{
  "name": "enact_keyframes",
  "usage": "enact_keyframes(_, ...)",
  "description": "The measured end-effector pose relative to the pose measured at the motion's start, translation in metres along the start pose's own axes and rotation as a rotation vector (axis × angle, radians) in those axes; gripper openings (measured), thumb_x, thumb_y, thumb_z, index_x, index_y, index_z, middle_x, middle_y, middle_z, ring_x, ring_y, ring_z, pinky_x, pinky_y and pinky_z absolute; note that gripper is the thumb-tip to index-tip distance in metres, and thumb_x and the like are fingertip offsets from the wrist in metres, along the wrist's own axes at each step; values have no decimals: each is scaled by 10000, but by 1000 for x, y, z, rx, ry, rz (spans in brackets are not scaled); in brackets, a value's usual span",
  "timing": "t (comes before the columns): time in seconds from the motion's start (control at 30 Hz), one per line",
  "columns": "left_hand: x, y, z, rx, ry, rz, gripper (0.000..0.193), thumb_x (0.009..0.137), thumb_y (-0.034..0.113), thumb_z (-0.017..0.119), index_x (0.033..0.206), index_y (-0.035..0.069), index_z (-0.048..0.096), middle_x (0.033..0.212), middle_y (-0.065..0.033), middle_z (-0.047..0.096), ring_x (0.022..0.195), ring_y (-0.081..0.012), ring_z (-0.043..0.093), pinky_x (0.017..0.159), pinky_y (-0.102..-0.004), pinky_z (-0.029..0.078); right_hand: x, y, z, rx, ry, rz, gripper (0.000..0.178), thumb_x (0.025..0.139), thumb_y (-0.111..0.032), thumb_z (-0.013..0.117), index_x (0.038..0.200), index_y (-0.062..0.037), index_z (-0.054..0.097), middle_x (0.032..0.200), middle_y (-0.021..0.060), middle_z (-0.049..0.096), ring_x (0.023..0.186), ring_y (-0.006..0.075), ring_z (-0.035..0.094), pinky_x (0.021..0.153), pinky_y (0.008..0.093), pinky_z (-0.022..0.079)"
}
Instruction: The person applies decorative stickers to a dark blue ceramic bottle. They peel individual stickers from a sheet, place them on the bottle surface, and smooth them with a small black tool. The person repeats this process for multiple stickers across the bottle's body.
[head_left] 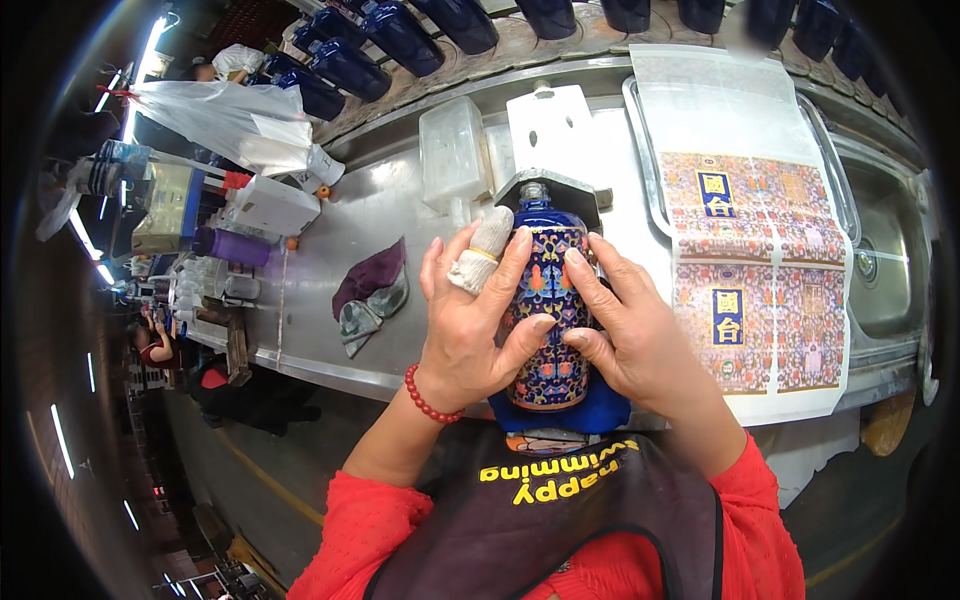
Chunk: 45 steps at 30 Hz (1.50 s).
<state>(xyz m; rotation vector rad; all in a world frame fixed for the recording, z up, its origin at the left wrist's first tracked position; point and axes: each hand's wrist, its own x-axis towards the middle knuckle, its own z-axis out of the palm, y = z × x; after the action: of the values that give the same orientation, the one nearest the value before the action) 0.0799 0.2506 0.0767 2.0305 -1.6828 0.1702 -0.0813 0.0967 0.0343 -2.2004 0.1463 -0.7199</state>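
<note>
A dark blue bottle (548, 290) lies on its side in front of me, neck pointing away into a white jig (552, 130). A multicoloured patterned label covers its upper face. My left hand (470, 320) presses on the label's left side; its index finger wears a white cloth wrap and a red bead bracelet circles the wrist. My right hand (625, 325) presses on the label's right side, thumb touching the label near the middle. Both hands lie flat against the bottle with fingers spread.
A sheet of matching patterned labels (760, 270) lies to the right on a metal tray (838, 180). A purple and grey rag (370, 290) sits left on the steel bench (320, 250). Several dark blue bottles (400, 35) line the far conveyor. Clear plastic boxes (452, 150) stand behind.
</note>
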Motion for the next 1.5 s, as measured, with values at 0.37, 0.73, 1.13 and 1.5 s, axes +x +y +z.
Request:
enact_keyframes(0.37, 0, 0, -2, 18, -18, -4, 707, 916, 415, 707, 1497, 51, 537, 1504, -204, 533, 1384, -431, 425, 1171, -622, 176, 2, -2, -1, -16, 2, -2, 650, 868, -225, 780, 1439, -12, 553, 1415, 351, 490, 1238, 491, 547, 1052, 500, 472)
enact_keyframes(0.73, 1, 1, -3, 25, -22, 5, 715, 909, 414, 712, 1501, 56, 531, 1503, -206, 532, 1383, -427, 425, 1171, -619, 173, 3, -1, 0, -23, 5, -2, 644, 880, -239, 772, 1453, -39, 554, 1416, 352, 489, 1239, 492, 547, 1048, 498, 474)
enact_keyframes(1.13, 0, -1, -1, 34, -31, 2, 717, 918, 435, 691, 1506, 60, 525, 1515, -230, 505, 1381, -420, 426, 1169, -619, 177, 7, 0, -2, 7, -55, 73, 649, 970, -327, 688, 1527, -67, 479, 1529, 282, 432, 1321, 462, 499, 1110, 487, 419)
enact_keyframes(1.5, -2, -6, 1, -35, -21, -10, 659, 954, 464, 655, 1503, 116, 551, 1536, -219, 492, 1372, -404, 423, 1176, -618, 154, 5, 0, 1, -3, 2, 27, 639, 924, -285, 729, 1485, -55, 525, 1427, 329, 485, 1231, 486, 545, 1040, 497, 474)
